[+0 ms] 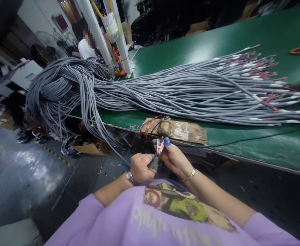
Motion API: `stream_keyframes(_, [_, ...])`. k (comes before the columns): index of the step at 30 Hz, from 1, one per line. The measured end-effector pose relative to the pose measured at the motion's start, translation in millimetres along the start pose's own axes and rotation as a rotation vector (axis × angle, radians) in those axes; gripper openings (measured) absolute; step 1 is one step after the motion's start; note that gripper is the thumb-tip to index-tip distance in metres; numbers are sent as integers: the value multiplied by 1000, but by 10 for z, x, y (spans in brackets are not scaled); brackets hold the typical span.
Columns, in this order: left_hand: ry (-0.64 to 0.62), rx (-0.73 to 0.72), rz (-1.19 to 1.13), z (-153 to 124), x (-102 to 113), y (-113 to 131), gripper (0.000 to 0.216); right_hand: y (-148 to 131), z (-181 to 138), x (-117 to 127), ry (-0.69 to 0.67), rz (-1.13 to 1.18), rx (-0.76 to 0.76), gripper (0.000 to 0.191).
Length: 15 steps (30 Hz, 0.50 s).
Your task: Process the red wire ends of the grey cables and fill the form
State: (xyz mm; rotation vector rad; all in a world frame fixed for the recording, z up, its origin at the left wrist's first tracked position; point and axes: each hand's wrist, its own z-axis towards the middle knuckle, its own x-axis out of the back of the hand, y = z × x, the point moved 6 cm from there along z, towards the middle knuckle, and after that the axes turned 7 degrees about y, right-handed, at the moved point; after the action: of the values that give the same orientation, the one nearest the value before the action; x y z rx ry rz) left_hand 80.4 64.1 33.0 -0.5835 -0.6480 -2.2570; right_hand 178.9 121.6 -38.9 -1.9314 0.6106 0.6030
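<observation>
My left hand (pixel 141 167) is closed in a fist around a grey cable (pixel 122 158), which runs down to it from the table edge. Thin coloured wires and a greyish end piece (pixel 153 164) show beside its fingers. My right hand (pixel 175 160), with a blue cover on the thumb tip, pinches a small pale pink clip (pixel 160 146) just above the wires. Whether the clip's jaws grip the wires is too small to tell. Both hands are in front of the table edge, close together, near a cardboard-covered board (pixel 191 131) with brownish residue and red and black leads.
A large bundle of grey cables (pixel 160 92) lies along the green table (pixel 255 147), stripped ends to the right, coils hanging over the left end. A white post (pixel 124 51) stands behind it. A black lead (pixel 242 140) crosses the front. A person (pixel 86 48) is at the back left.
</observation>
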Motion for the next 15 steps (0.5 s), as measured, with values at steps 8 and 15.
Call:
stream_keyframes(8, [-1, -7, -23, -3, 4, 23, 27, 21, 7, -5, 31, 67, 3, 44])
stream_keyframes(15, [2, 4, -20, -4, 30, 19, 26, 113, -9, 32, 18, 122, -76, 42])
